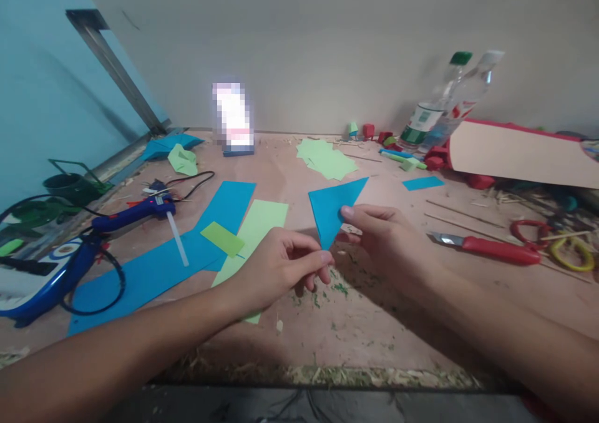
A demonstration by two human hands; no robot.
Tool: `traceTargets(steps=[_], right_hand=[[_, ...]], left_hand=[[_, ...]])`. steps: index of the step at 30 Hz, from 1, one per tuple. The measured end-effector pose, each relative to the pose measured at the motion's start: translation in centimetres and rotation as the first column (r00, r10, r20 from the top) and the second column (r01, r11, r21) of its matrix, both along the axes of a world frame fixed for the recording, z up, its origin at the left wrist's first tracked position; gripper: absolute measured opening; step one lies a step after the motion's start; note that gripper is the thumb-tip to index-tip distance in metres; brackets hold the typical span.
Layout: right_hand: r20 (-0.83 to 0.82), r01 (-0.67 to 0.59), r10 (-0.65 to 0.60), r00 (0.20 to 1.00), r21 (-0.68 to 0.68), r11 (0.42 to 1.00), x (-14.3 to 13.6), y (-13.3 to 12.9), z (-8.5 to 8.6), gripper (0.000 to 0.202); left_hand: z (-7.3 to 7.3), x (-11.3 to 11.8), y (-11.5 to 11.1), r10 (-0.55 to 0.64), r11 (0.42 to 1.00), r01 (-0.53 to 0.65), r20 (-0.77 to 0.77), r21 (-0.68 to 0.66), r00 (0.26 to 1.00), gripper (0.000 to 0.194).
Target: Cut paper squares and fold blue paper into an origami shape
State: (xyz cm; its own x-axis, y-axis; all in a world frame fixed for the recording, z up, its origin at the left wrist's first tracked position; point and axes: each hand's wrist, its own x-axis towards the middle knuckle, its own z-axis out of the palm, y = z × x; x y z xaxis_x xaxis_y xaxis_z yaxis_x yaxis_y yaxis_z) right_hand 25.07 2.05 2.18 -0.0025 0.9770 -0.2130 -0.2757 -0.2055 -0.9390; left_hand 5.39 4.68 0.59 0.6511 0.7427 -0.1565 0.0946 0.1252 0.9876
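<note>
A glue gun (133, 215) lies left of the left hand (276, 264), a red-handled knife (500, 250) right of the right hand (388, 236); both, pinched narrow, hold a blue paper triangle (330, 208).

craft workspace: glue gun (133, 214), knife (500, 249), paper (330, 208)

The paper triangle (333, 209) is plain blue, the cutter handle (500, 250) right of it red, the glue gun (128, 216) left of it darker blue.

No legible text or numbers anywhere
</note>
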Motion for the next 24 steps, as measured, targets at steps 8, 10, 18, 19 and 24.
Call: traceTargets(steps=[8, 10, 18, 19, 24], right_hand=[[-0.014, 0.119, -0.118, 0.993, 0.048, 0.992, 0.9, 1.0, 0.2, 0.029], [-0.015, 0.103, -0.103, 0.995, 0.069, 0.992, 0.9, 0.9, 0.2, 0.026], [0.177, 0.034, -0.051, 0.983, 0.093, 0.995, 0.8, 0.5, -0.1, 0.036], [0.202, 0.063, -0.079, 0.976, 0.086, 0.994, 0.7, 0.5, -0.1, 0.038], [0.263, -0.012, -0.005, 0.965, 0.060, 0.998, 0.0, 0.0, 0.0, 0.036]], left_hand=[[-0.1, 0.1, 0.2, -0.065, 0.996, 0.065, -0.007, -0.068, 0.998, 0.030], [0.0, 0.0, 0.5, -0.050, 0.997, 0.050, 0.004, -0.058, 0.999, 0.028], [0.7, -0.9, 2.1, 0.231, 0.958, -0.236, 0.049, 0.165, 0.972, 0.026], [0.7, -0.9, 2.2, 0.255, 0.945, -0.259, 0.046, 0.199, 0.966, 0.027], [0.5, -0.6, 1.7, 0.310, 0.903, -0.315, 0.065, 0.291, 0.949, 0.021]])
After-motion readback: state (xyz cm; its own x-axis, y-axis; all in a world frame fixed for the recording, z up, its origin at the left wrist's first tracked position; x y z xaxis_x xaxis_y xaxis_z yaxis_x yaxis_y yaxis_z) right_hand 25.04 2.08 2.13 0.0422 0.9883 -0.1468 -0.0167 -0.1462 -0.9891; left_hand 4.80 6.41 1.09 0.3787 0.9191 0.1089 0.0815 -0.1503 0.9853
